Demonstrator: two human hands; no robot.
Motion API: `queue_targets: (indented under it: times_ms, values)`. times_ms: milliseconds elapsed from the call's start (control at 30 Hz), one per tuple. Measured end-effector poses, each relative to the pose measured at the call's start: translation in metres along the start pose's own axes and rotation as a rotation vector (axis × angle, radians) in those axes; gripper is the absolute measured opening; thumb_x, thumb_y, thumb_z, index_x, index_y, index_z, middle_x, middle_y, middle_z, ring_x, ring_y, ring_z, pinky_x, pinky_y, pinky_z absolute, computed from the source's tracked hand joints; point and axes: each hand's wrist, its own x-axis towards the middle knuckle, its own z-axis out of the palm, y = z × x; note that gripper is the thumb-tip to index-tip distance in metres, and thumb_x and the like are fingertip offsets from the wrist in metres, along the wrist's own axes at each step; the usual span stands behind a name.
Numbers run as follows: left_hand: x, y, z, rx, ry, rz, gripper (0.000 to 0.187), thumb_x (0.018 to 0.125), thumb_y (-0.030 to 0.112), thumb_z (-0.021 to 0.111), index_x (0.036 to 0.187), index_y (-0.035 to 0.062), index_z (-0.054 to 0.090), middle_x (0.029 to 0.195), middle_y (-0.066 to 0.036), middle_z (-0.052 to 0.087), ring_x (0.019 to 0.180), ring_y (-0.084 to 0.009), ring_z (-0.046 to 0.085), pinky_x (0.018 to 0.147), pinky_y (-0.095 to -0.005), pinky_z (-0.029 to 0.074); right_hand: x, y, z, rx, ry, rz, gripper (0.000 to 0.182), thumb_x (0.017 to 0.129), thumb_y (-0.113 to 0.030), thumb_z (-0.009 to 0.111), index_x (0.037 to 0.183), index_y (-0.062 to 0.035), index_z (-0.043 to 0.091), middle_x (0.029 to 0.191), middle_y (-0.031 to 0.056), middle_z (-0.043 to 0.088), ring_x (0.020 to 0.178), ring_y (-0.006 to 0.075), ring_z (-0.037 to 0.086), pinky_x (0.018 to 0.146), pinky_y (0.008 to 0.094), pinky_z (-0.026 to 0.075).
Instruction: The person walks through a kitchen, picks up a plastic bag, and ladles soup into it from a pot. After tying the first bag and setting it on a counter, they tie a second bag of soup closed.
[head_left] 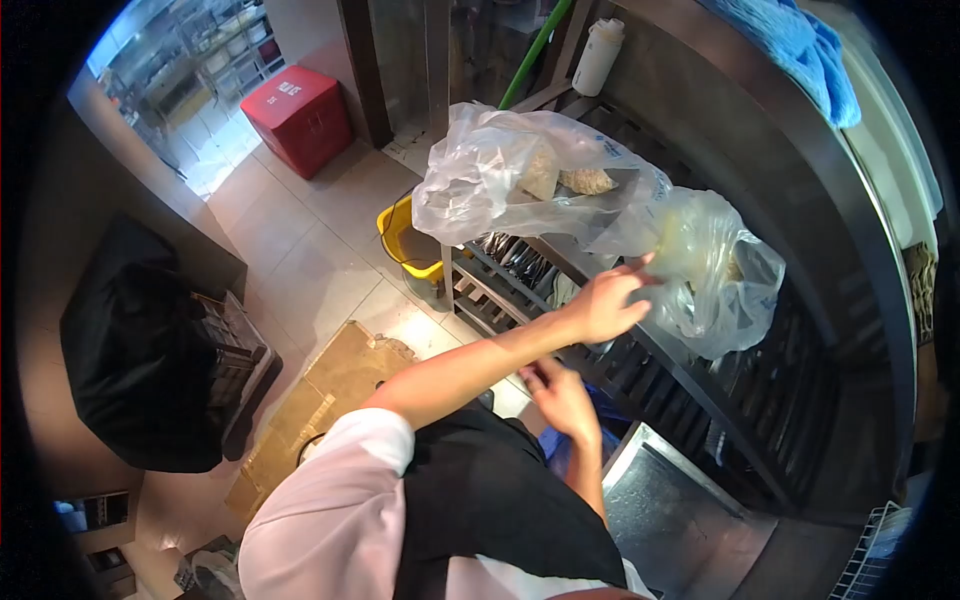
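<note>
A large clear plastic bag (480, 190) lies on the dark slatted rack (655, 360), with packets of pale, crumbly food (588, 181) in it. Beside it, to the right, a second crumpled clear bag (715, 300) has a blurred yellowish patch at its upper left. My left hand (608, 303) reaches across to this bag's left edge, its fingers apart and slightly blurred, with no held object visible. Lower down, in front of the rack, is my right hand (563, 398); its fingers are bent and smeared by motion, so whether they hold anything cannot be made out.
A white bottle (598, 58) stands at the rack's back, near a green pole (535, 55). Below are a yellow bucket (425, 270) and flattened cardboard (345, 375). A metal tray (660, 500) is at lower right, a red box (297, 115) farther off, and a blue cloth (800, 50) upper right.
</note>
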Motion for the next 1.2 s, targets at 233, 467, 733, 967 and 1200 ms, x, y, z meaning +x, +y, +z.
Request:
queue_targets:
  times_ms: [233, 467, 733, 967, 1200]
  values:
    - [-0.196, -0.076, -0.117, -0.237, 0.176, -0.576, 0.029, 0.096, 0.003, 0.057, 0.124, 0.0021, 0.064, 0.110, -0.014, 0.071, 0.094, -0.0162, 0.068, 0.084, -0.0312, 0.054, 0.008, 0.002, 0.060, -0.171, -0.238, 0.086, 0.037, 0.094, -0.029, 0.058, 0.122, -0.0054, 0.064, 0.097, 0.0209, 0.072, 0.093, 0.0348, 0.070, 0.083, 0.0421, 0.053]
    - [-0.237, -0.062, -0.241, 0.052, 0.425, -0.583, 0.058, 0.092, 0.004, 0.059, 0.148, 0.0136, 0.044, 0.118, -0.015, 0.069, 0.089, -0.0177, 0.067, 0.081, -0.0317, 0.054, 0.093, -0.103, 0.066, -0.091, 0.015, -0.050, 0.038, 0.091, -0.018, 0.063, 0.127, -0.0068, 0.063, 0.110, 0.0183, 0.070, 0.090, 0.0269, 0.070, 0.080, 0.0389, 0.054]
    - [-0.299, -0.077, -0.356, 0.124, 0.364, -0.722, 0.056, 0.093, 0.009, 0.061, 0.146, 0.0144, 0.045, 0.113, -0.014, 0.071, 0.082, -0.0190, 0.067, 0.074, -0.0343, 0.054, 0.239, -0.190, 0.048, -0.523, 1.170, -0.213, 0.054, 0.091, -0.009, 0.053, 0.143, 0.0023, 0.044, 0.138, 0.0233, 0.055, 0.113, 0.0368, 0.061, 0.099, 0.0410, 0.047]
    - [-0.364, -0.114, -0.433, 0.166, 0.390, -0.816, 0.041, 0.093, 0.015, 0.061, 0.133, 0.0104, 0.059, 0.100, -0.012, 0.073, 0.085, -0.0200, 0.070, 0.078, -0.0335, 0.055, 0.216, -0.209, 0.073, -0.731, 1.658, -0.264, 0.024, 0.088, -0.004, 0.058, 0.110, 0.0003, 0.065, 0.104, 0.0179, 0.066, 0.101, 0.0302, 0.062, 0.091, 0.0409, 0.048]
    - [-0.298, -0.184, -0.540, 0.140, 0.211, -0.874, 0.035, 0.094, 0.020, 0.061, 0.126, 0.0074, 0.064, 0.100, -0.014, 0.073, 0.089, -0.0224, 0.070, 0.081, -0.0355, 0.055, 0.335, -0.217, 0.300, -0.069, -0.048, -0.072, 0.025, 0.089, -0.012, 0.064, 0.113, -0.0037, 0.063, 0.097, 0.0129, 0.070, 0.087, 0.0224, 0.069, 0.078, 0.0345, 0.054]
